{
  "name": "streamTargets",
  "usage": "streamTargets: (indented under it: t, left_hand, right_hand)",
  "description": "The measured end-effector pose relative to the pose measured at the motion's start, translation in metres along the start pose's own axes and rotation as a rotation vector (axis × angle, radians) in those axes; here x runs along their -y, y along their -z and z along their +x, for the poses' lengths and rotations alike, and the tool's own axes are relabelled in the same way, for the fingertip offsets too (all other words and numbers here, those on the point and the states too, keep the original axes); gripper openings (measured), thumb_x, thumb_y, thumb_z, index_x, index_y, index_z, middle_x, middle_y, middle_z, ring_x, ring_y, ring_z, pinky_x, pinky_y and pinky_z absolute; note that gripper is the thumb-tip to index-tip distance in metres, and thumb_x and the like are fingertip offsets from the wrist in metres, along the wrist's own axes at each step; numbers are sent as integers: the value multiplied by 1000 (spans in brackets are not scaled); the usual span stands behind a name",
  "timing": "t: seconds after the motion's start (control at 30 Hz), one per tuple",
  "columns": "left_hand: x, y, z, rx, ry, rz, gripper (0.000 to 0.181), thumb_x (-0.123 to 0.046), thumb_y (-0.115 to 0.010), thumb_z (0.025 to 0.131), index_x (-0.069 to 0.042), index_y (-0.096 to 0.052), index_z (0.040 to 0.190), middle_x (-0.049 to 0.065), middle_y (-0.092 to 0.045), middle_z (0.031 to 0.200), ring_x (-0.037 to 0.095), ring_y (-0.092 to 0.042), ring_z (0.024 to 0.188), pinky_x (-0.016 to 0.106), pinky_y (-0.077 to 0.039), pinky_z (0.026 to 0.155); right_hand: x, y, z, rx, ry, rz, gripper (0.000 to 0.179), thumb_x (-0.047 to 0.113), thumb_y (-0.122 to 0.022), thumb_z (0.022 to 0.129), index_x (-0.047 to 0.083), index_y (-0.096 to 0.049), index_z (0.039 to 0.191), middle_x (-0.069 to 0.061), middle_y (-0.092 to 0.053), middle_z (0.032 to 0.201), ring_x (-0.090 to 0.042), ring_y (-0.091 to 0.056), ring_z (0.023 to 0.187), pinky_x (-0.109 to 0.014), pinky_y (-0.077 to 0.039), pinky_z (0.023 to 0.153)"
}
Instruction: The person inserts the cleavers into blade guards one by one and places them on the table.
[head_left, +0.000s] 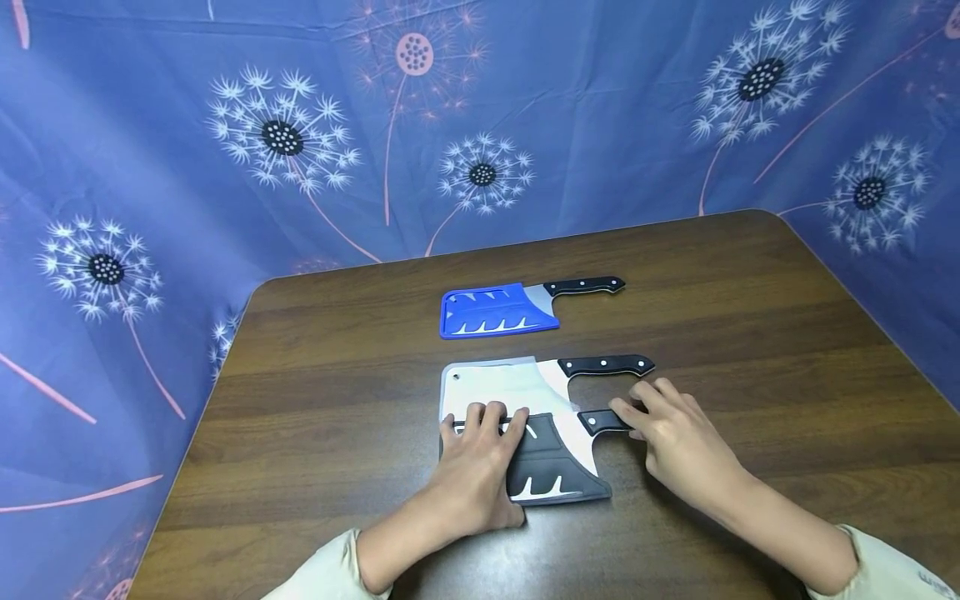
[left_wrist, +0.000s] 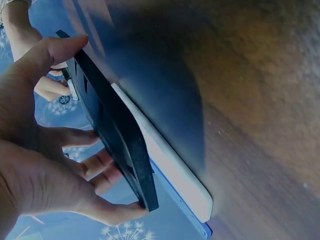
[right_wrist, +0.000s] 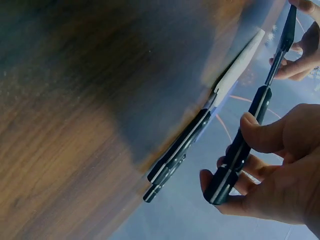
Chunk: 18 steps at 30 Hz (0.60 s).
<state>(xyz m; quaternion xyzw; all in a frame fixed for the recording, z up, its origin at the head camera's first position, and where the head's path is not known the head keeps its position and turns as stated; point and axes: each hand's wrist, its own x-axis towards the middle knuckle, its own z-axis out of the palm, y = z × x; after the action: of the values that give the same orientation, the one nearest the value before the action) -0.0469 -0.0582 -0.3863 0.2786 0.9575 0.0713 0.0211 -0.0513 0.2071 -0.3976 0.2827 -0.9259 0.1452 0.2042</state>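
Observation:
A cleaver in a dark grey blade cover (head_left: 555, 462) is held just above the table, its bare blade strip (head_left: 579, 442) showing between cover and handle. My left hand (head_left: 474, 479) grips the cover, fingers over the far edge and thumb at the near one. In the left wrist view the dark cover (left_wrist: 112, 117) shows nearly edge-on. My right hand (head_left: 682, 446) holds the black riveted handle (head_left: 600, 421), and the right wrist view shows fingers and thumb around this handle (right_wrist: 242, 147). Right behind lies a second cleaver in a white cover (head_left: 495, 387), partly hidden.
Farther back on the wooden table (head_left: 322, 400) lies a smaller cleaver in a blue cover (head_left: 495, 314), handle pointing right. A blue cloth with dandelion prints (head_left: 585, 108) hangs behind the table and along its sides.

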Motion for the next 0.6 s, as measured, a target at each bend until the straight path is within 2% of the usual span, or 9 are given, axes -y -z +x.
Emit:
streamTargets:
  t: [0.17, 0.3, 0.47, 0.6]
  left_hand:
    - [-3, -3, -1, 76, 16, -29, 114, -45, -91, 43, -15, -45, 142, 6, -48, 121, 27, -42, 114, 65, -37, 86]
    - [-5, -5, -1, 119, 22, -51, 114, -47, -92, 42, -13, -47, 142, 6, -48, 120, 26, -42, 112, 65, -37, 85]
    - [-6, -11, -4, 156, 15, -92, 114, -45, -93, 42, -11, -48, 140, 6, -48, 119, 25, -41, 111, 65, -37, 85]
    - [-6, -16, -6, 167, 4, -114, 113, -42, -94, 41, -11, -49, 140, 7, -49, 116, 25, -42, 107, 65, -38, 83]
  right_hand:
    - [2, -1, -4, 70, -3, -12, 49, -14, -73, 56, 1, -72, 103, -6, -56, 90, -22, -48, 79, -38, -42, 57]
    - [4, -1, -7, 143, -24, -18, 47, -10, -77, 59, 1, -72, 104, -7, -57, 92, -23, -50, 82, -39, -47, 60]
    - [8, -1, -11, 252, -67, -31, 45, -6, -80, 63, 2, -72, 107, -10, -59, 96, -26, -53, 88, -44, -52, 67]
    - [9, -3, -15, 302, -77, -48, 47, -6, -80, 63, 3, -71, 108, -12, -60, 100, -29, -55, 91, -46, -53, 70]
